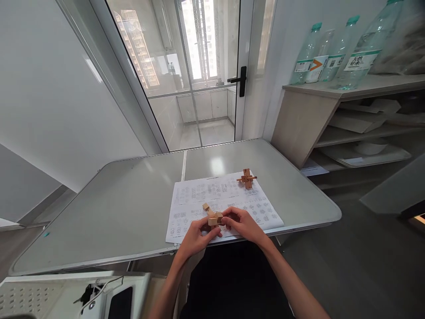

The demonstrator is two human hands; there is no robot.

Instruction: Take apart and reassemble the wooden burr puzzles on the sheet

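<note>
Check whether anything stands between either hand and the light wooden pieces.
Nothing visible does: the left hand and right hand touch the light wooden pieces. The darker wooden assembly stands aside, on the printed sheet.

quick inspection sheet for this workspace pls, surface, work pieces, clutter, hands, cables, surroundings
Surface: grey table with a pale seam and light glare; printed sheet near its front edge.
Work pieces: light wooden pieces over the sheet; brown wooden assembly on its far right corner.
Clutter: keys and a dark flat item on a white unit, lower left.
Hands: left hand and right hand both have fingers on the light wooden pieces.
Cables: nothing seen for certain; a thin bent strand by the keys is unclear.
Surroundings: glass door ahead; shelf unit with bottles, right.
</note>
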